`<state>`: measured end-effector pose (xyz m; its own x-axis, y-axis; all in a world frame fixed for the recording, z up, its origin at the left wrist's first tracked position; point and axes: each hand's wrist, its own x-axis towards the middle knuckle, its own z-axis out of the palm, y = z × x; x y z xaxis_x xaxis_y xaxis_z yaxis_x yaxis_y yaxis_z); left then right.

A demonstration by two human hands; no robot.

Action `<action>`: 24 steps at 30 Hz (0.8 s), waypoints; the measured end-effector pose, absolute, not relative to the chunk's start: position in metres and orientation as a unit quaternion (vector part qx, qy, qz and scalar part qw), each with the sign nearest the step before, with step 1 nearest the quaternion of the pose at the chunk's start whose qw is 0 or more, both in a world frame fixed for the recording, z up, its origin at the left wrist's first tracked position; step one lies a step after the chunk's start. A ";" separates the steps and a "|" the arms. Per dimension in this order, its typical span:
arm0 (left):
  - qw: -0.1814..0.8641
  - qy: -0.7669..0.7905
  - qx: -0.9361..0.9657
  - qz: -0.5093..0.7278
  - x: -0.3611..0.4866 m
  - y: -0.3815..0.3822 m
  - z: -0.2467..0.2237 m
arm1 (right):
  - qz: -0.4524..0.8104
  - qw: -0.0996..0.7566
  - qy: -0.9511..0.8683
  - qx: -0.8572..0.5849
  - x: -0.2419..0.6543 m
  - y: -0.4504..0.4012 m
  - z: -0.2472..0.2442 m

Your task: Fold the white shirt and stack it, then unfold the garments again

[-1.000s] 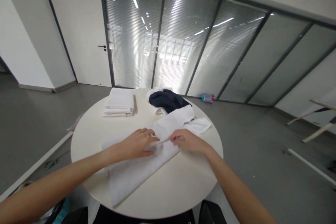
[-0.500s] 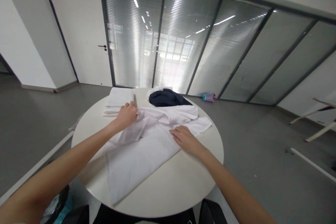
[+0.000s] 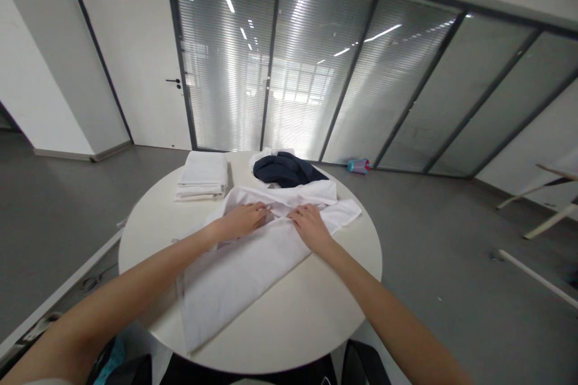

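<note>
So, from the head view: can see a white cloth (image 3: 244, 280) lying slantwise across the round desk (image 3: 311, 319), pretty smooth on the near side, rumpled on the far side. Can spot the left hand (image 3: 248, 218) on the rumpled part, fingers bent, with the right hand (image 3: 310, 227) just beside it, fingertips curled down onto the cloth. Can't tell about any actual pinching, honestly. Also worth noting: a bunched navy cloth (image 3: 289, 169) behind, plus a folded white stack (image 3: 204, 171) at far left.
</note>
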<state>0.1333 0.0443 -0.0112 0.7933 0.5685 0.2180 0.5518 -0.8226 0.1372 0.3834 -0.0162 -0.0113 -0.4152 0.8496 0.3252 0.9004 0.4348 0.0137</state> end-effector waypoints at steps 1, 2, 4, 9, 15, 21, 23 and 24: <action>0.035 0.312 0.942 0.121 0.133 0.047 -0.013 | -0.087 0.152 -0.831 -0.528 0.385 -0.019 -0.007; 0.036 0.325 0.938 0.119 0.133 0.049 -0.015 | -0.078 0.173 -0.826 -0.530 0.387 -0.022 -0.004; 0.030 0.348 0.930 0.118 0.136 0.050 -0.015 | -0.056 0.219 -0.821 -0.524 0.394 -0.031 0.002; 0.010 0.412 0.900 0.141 0.153 0.042 -0.016 | -0.049 0.303 -0.834 -0.459 0.418 -0.056 0.008; 0.049 0.420 0.894 0.148 0.172 0.032 -0.016 | -0.098 0.412 -0.798 -0.430 0.438 -0.088 0.028; 0.111 0.396 0.873 0.261 0.166 0.044 0.020 | 0.079 0.266 -0.847 -0.452 0.465 -0.125 0.065; 0.147 0.389 0.850 0.322 0.161 0.048 0.037 | 0.107 0.218 -0.840 -0.485 0.471 -0.131 0.072; 0.179 0.384 0.836 0.348 0.160 0.047 0.045 | 0.111 0.213 -0.829 -0.506 0.472 -0.132 0.074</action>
